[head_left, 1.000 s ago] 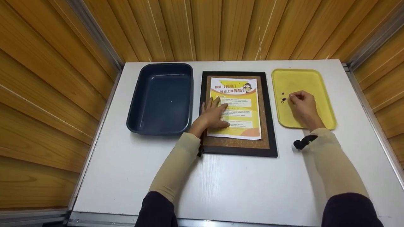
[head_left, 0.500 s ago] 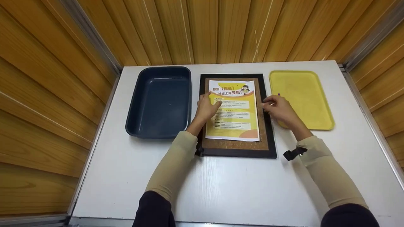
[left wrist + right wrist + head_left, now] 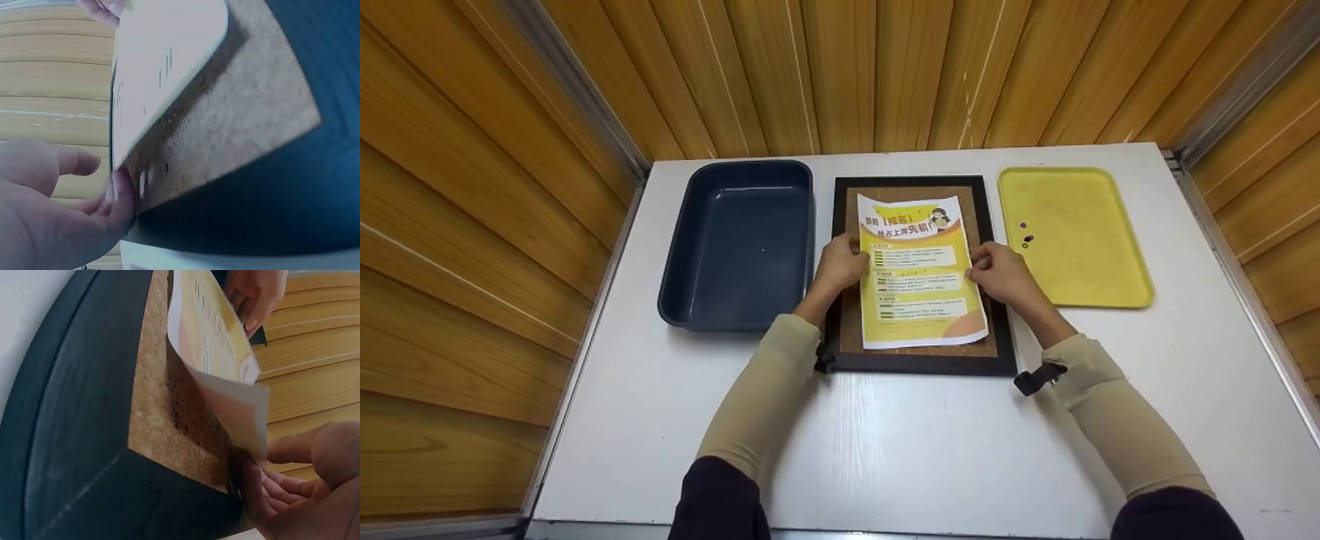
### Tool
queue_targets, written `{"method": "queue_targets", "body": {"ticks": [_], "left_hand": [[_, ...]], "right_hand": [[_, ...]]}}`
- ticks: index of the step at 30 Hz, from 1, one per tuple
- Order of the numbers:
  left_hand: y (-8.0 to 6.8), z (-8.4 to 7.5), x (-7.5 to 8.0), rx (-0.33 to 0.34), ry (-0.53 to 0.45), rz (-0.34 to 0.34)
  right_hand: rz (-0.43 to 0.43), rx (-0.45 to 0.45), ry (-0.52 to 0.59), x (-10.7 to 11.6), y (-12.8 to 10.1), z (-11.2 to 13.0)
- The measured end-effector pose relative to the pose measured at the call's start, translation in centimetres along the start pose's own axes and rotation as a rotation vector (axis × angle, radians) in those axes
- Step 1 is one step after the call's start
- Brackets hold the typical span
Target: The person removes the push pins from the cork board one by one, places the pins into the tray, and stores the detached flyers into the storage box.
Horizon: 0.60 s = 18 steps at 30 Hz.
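A yellow-and-white printed sheet of paper (image 3: 919,289) is raised off a cork board (image 3: 851,330) with a black frame, its lower edge curling up in the right wrist view. My left hand (image 3: 840,266) holds the sheet's left edge, its fingertips at the paper's underside in the left wrist view. On the opposite side, my right hand (image 3: 1006,276) pinches the right edge between thumb and fingers. The board lies flat beneath both hands, and part of its cork is covered by the paper.
To the left stands a deep dark blue tub (image 3: 739,251). A shallow yellow tray (image 3: 1091,240) lies to the right, with a few tiny purple and dark pieces (image 3: 1028,238) near its left side. Wooden panels (image 3: 840,75) rise behind the white table (image 3: 855,450).
My right hand has left the yellow tray and come to the sheet's right edge. The left hand has gone from lying flat on the paper to holding its edge. The sheet has lifted and turned slightly.
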State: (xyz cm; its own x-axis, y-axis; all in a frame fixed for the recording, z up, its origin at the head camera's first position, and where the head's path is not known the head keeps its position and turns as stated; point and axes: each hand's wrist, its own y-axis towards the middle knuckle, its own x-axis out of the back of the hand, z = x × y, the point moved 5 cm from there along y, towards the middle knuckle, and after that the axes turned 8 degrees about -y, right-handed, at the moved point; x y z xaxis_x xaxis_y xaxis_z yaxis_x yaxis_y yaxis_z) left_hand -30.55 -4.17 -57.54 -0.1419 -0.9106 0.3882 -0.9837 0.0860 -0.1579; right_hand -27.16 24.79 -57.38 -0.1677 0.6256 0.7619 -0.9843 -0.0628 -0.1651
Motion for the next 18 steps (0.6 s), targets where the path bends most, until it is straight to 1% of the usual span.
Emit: {"method": "queue_targets", "body": {"ticks": [2, 4, 6, 9, 12, 14, 16, 18], "left_hand": [[-0.1, -0.1, 0.2, -0.027, 0.013, 0.005], [-0.2, -0.5, 0.6, -0.067, 0.019, -0.006], [-0.3, -1.2, 1.1, -0.118, 0.024, -0.025], [-0.5, -2.7, 2.4, -0.184, 0.031, -0.058], [-0.7, -4.4, 4.4, -0.237, 0.056, -0.091], [-0.8, -5.4, 6.1, -0.254, 0.074, -0.109], [-0.8, -6.0, 7.9, -0.259, 0.082, -0.125], [-0.7, -6.3, 9.7, -0.249, 0.079, -0.134]], "right_hand": [[-0.008, 0.008, 0.007, 0.0, 0.0, -0.1], [-0.016, 0.016, 0.026, 0.2, 0.0, 0.0], [-0.029, 0.023, 0.061, 0.4, 0.0, 0.3], [-0.053, 0.021, 0.140, 0.8, -0.2, 1.0], [-0.065, 0.027, 0.239, 0.9, -0.1, 2.1], [-0.070, 0.035, 0.298, 1.0, 0.1, 3.1], [-0.061, 0.050, 0.355, 0.8, 0.4, 4.3], [-0.042, 0.058, 0.393, 0.4, 0.7, 5.7]]}}
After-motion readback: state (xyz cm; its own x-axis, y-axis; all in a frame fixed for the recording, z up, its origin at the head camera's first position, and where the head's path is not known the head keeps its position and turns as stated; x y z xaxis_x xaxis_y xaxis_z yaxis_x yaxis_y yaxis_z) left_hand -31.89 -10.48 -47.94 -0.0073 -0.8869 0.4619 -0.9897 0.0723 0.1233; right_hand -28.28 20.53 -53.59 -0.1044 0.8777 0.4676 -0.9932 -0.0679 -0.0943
